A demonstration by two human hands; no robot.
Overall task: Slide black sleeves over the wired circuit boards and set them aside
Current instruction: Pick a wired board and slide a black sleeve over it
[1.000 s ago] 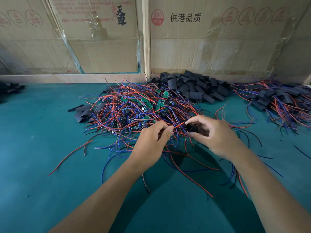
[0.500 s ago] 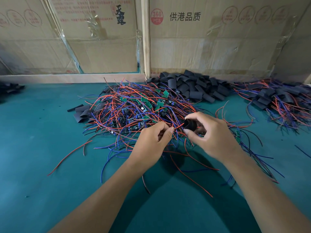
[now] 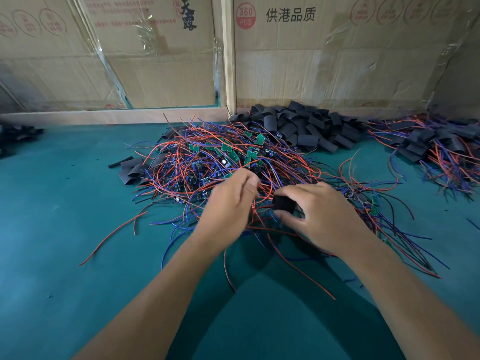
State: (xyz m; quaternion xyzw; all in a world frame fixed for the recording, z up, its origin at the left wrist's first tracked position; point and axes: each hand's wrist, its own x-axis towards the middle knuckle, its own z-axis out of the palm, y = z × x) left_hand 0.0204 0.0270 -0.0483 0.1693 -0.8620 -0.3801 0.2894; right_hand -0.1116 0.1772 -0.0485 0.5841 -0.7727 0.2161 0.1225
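A tangled heap of small green circuit boards with red and blue wires [image 3: 223,162] covers the middle of the green table [image 3: 65,229]. My right hand [image 3: 322,216] pinches a black sleeve [image 3: 283,203] between thumb and fingers just above the heap's near edge. My left hand [image 3: 231,203], fingers curled, grips a bundle of red and blue wires [image 3: 262,196] that leads to the sleeve's left end. The board on those wires is hidden by the sleeve and my fingers.
A pile of loose black sleeves [image 3: 304,126] lies at the back by the cardboard boxes [image 3: 324,61]. Sleeved boards with wires [image 3: 436,146] are heaped at the far right. A few stray sleeves [image 3: 131,168] lie left of the heap.
My right hand has brought the sleeve left and closer to my left hand. My left hand has lifted slightly and turned, keeping hold of the wires.
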